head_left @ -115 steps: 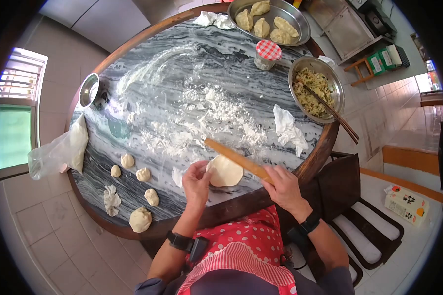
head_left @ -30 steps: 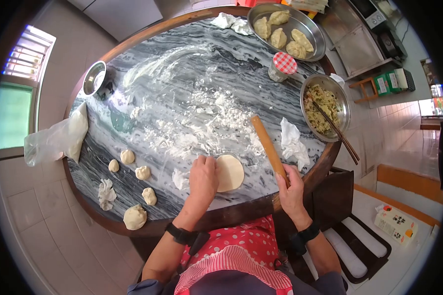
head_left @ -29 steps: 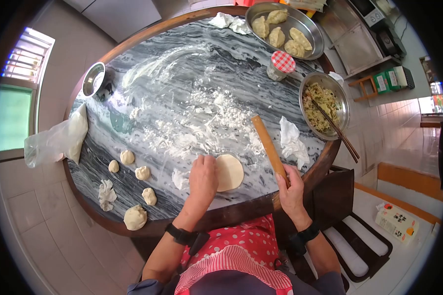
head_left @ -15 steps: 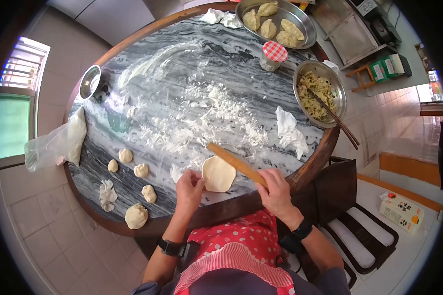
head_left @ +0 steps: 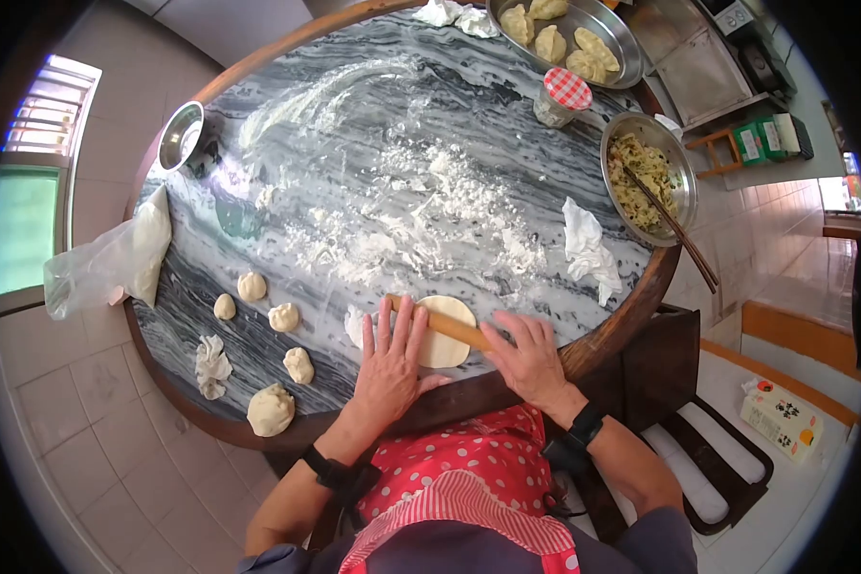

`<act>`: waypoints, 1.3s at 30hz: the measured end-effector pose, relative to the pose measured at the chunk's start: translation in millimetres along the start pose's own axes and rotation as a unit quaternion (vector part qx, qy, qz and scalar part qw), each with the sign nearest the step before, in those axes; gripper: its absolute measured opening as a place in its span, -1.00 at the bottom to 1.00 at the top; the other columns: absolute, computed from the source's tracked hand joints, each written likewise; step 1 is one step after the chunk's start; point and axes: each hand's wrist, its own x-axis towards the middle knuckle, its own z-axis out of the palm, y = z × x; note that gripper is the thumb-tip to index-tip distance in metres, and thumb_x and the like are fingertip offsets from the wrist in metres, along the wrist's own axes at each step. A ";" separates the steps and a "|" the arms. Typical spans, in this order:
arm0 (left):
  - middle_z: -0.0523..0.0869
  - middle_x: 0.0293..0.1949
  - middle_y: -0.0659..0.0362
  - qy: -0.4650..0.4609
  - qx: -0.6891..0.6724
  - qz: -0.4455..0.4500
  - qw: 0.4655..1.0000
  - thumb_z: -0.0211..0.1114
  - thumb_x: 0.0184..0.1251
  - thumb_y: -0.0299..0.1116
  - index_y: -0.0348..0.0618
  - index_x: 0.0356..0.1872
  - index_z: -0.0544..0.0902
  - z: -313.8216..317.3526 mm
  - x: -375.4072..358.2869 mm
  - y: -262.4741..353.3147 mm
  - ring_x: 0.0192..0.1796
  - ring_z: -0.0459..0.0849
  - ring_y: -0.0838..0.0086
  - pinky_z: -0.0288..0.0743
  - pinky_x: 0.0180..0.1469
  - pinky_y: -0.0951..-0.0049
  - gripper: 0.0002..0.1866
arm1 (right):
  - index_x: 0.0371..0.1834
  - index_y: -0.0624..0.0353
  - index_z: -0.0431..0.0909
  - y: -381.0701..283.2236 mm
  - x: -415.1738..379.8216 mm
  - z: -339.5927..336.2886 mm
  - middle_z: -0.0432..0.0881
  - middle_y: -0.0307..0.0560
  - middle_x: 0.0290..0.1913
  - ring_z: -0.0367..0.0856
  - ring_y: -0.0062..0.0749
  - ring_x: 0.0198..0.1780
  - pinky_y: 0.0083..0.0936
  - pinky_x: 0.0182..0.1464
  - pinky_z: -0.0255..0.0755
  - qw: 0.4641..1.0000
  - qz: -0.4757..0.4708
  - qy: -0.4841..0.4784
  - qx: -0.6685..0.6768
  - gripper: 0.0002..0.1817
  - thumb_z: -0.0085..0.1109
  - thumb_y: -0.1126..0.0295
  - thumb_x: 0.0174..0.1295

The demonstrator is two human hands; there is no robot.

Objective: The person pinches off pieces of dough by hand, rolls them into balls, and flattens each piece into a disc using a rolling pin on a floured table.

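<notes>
A wooden rolling pin (head_left: 452,328) lies slanted across a round, flat dough wrapper (head_left: 447,349) near the table's front edge. My left hand (head_left: 390,368) rests on the pin's left end, its fingers stretched out and spread over the wood. At the other end, my right hand (head_left: 528,359) is on the pin with the tip hidden beneath it, and the fingers are loosely bent. The wrapper shows on both sides of the pin. To the left sit several small dough pieces (head_left: 283,317) and a larger dough lump (head_left: 271,409).
Loose flour (head_left: 440,225) covers the middle of the marble table (head_left: 287,143). A bowl of filling (head_left: 649,177) with chopsticks, a checked-lid jar (head_left: 562,96) and a tray (head_left: 629,67) of dumplings stand right. Leftward are a metal bowl (head_left: 182,136) and a plastic bag (head_left: 115,253).
My left hand has gone from the wrapper's edge onto the rolling pin's left end. The pin now lies lower across the wrapper. The whole view has shifted slightly.
</notes>
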 end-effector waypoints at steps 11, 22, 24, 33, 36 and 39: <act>0.05 0.55 -0.25 0.001 0.020 0.021 1.000 0.23 0.05 0.47 -0.38 0.51 0.14 -9.2 19.2 -3.3 0.58 -0.06 -0.27 -0.11 0.50 -0.28 0.22 | 0.30 -0.15 0.53 10.2 3.8 4.7 0.42 -0.12 0.35 0.42 -0.25 0.23 -0.14 0.21 0.25 0.995 -0.014 0.030 -0.090 -0.43 0.38 0.25 0.15; 0.38 0.36 -0.13 0.120 -0.068 0.075 0.988 0.55 0.01 -0.09 -0.22 0.35 0.43 -2.3 13.1 16.2 0.41 0.34 -0.07 0.18 0.41 -0.08 -0.15 | 0.21 -0.08 0.56 48.1 46.7 -4.4 0.43 -0.07 0.27 0.46 -0.20 0.16 -0.14 0.17 0.27 0.995 0.048 0.049 -0.076 -0.51 0.37 0.27 0.17; 0.50 0.24 -0.02 0.107 -0.051 0.143 0.983 0.42 0.18 -0.25 -0.26 0.22 0.53 13.1 12.6 16.5 0.32 0.45 0.10 0.28 0.34 -0.02 -0.42 | 0.18 -0.01 0.57 51.4 51.9 -5.5 0.47 -0.07 0.20 0.48 -0.20 0.12 -0.18 0.15 0.28 0.994 0.033 0.069 -0.082 -0.53 0.37 0.24 0.17; 0.57 0.14 0.03 0.114 -0.027 0.202 0.972 0.23 0.16 -0.40 -0.23 0.00 0.58 15.8 37.1 4.7 0.21 0.53 0.17 0.36 0.26 0.07 -0.65 | 0.12 0.15 0.57 58.6 48.8 -15.4 0.53 -0.09 0.01 0.51 -0.21 0.03 -0.24 0.09 0.36 0.996 -0.086 0.024 -0.010 -0.52 0.37 0.22 0.14; 0.55 0.19 -0.02 0.104 -0.108 0.225 0.963 0.21 0.14 -0.40 -0.24 -0.04 0.55 9.0 39.4 8.8 0.28 0.50 0.12 0.33 0.32 0.02 -0.67 | 0.12 0.17 0.57 60.6 46.1 -22.2 0.53 -0.09 -0.01 0.53 -0.21 0.00 -0.25 0.09 0.37 0.994 -0.107 0.003 0.005 -0.54 0.34 0.32 0.13; 0.52 0.26 -0.05 0.053 -0.172 0.243 0.953 0.19 0.19 -0.41 -0.24 -0.02 0.52 0.7 37.0 7.7 0.33 0.47 0.08 0.30 0.39 -0.02 -0.68 | 0.12 0.19 0.58 66.7 36.9 -20.7 0.55 -0.05 -0.02 0.54 -0.14 -0.02 -0.24 0.04 0.38 0.992 -0.122 -0.014 0.019 -0.53 0.33 0.45 0.08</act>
